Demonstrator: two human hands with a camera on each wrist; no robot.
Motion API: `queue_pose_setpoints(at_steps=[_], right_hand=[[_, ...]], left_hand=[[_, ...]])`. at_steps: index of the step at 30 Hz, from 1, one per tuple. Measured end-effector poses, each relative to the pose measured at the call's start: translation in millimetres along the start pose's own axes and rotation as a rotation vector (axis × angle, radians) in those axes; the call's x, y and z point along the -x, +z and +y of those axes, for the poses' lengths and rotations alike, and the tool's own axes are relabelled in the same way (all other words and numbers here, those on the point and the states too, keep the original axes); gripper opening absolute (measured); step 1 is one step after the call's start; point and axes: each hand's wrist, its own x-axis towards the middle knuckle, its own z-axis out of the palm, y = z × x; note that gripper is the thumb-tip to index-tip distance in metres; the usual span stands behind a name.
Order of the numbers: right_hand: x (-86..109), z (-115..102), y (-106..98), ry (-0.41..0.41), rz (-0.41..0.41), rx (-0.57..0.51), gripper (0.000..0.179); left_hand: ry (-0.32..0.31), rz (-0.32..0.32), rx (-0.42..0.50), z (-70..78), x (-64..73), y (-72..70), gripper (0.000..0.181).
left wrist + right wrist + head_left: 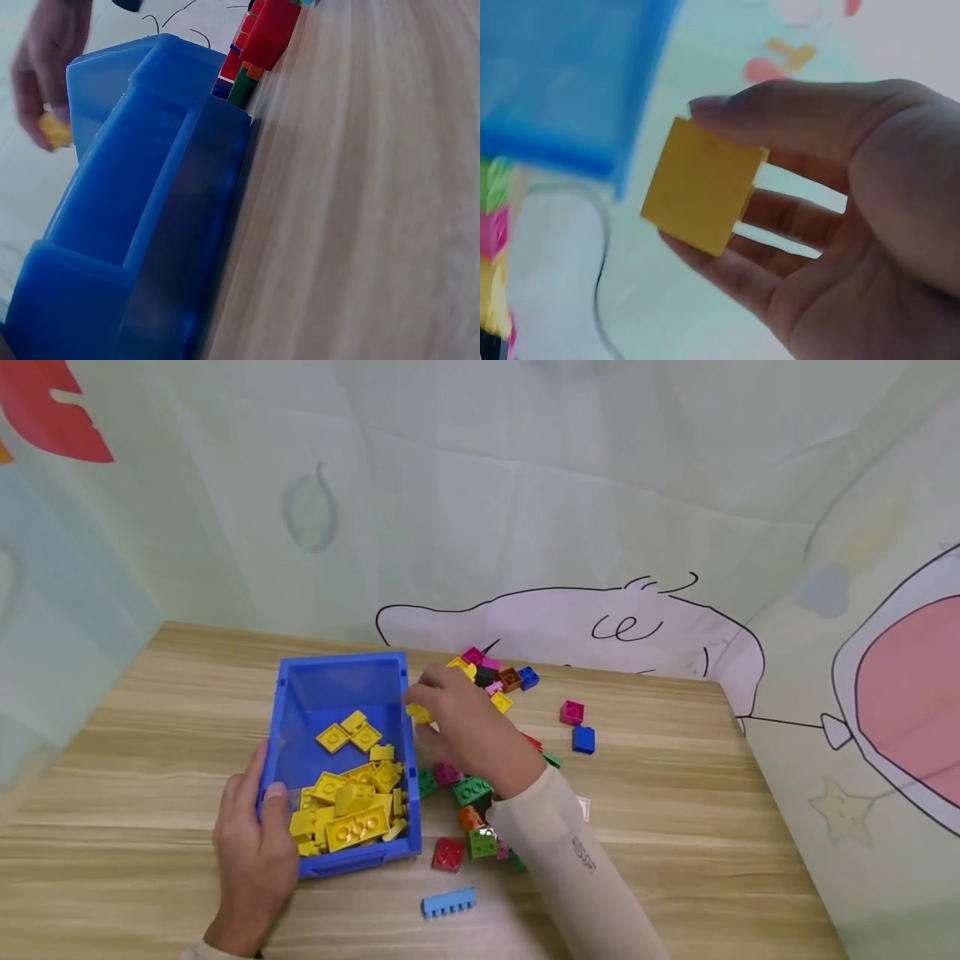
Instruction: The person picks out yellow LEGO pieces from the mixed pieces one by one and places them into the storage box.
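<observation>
My right hand (468, 718) pinches a yellow toy brick (701, 187) between thumb and fingers, just off the right rim of a blue plastic bin (411, 752). The brick's flat face shows in the right wrist view. With my left hand (255, 839) I hold the bin's left wall, the thumb over its rim. Inside the bin, several yellow bricks (356, 828) are heaped towards the near end, and 3 flat ones (332, 738) lie further back. The left wrist view shows the bin's outer side (112, 195) close up; the left hand is mostly out of that frame.
Mixed bricks lie right of the bin, partly under my right forearm: green (472, 790), red (447, 854) and others. A light blue brick (448, 903) lies near the front. Pink (572, 712) and blue (583, 740) bricks sit further right. A printed cloth (480, 527) hangs behind the wooden table (675, 827).
</observation>
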Motion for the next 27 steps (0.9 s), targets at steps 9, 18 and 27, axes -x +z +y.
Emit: queue_pose_setpoints(at_steps=[9,18,27], right_hand=[[5.7,-29.1,7.5,-0.218,0.019,-0.004,0.031],[6.3,-48.4,26.1,-0.186,-0.149,0.152,0.033],[4.7,-62.4,43.2,-0.143,-0.285,0.323,0.038]], left_hand=[[0.004,-0.001,-0.005,-0.7,0.1,-0.1,0.05],[-0.002,-0.012,-0.012,0.4,0.1,-1.0,0.05],[-0.012,-0.014,-0.016,0.3,-0.1,-0.3,0.051]])
